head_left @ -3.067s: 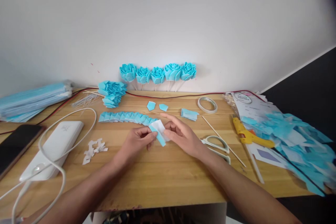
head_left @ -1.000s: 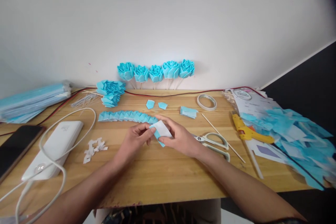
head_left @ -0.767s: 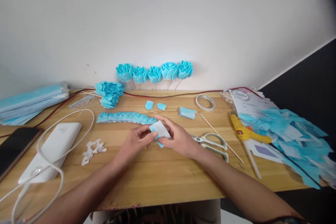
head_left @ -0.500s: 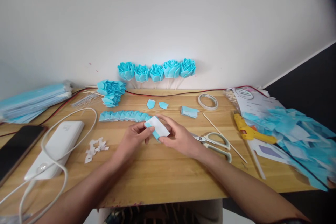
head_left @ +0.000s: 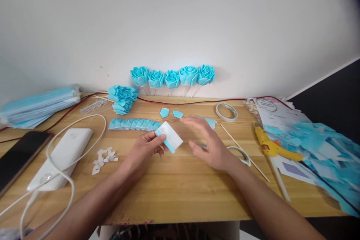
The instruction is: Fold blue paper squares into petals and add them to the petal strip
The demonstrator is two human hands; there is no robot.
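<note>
My left hand [head_left: 150,144] pinches a small white-and-blue fabric piece [head_left: 173,138] by its left side, just above the table. Apart from it, my right hand [head_left: 209,144] hovers with thumb and fingers spread and nothing between them. Beneath and behind that hand lie the scissors [head_left: 244,154], mostly covered, and a little stack of blue pieces [head_left: 210,122], partly covered. A row of folded blue petals [head_left: 133,124] stretches to the left, behind my left hand. Two cut blue petals [head_left: 164,112] rest farther back.
Blue flowers on sticks [head_left: 172,78] lean against the wall, with more flowers [head_left: 122,97] lying left. A tape roll [head_left: 226,112], wooden stick [head_left: 239,142], yellow glue gun [head_left: 271,146] and blue scraps [head_left: 332,157] are right. A power bank [head_left: 67,153] and phone [head_left: 24,157] are left.
My right hand has let go of the fabric piece, opened and moved right over the scissors. My left hand keeps holding the piece. The view has shifted slightly.
</note>
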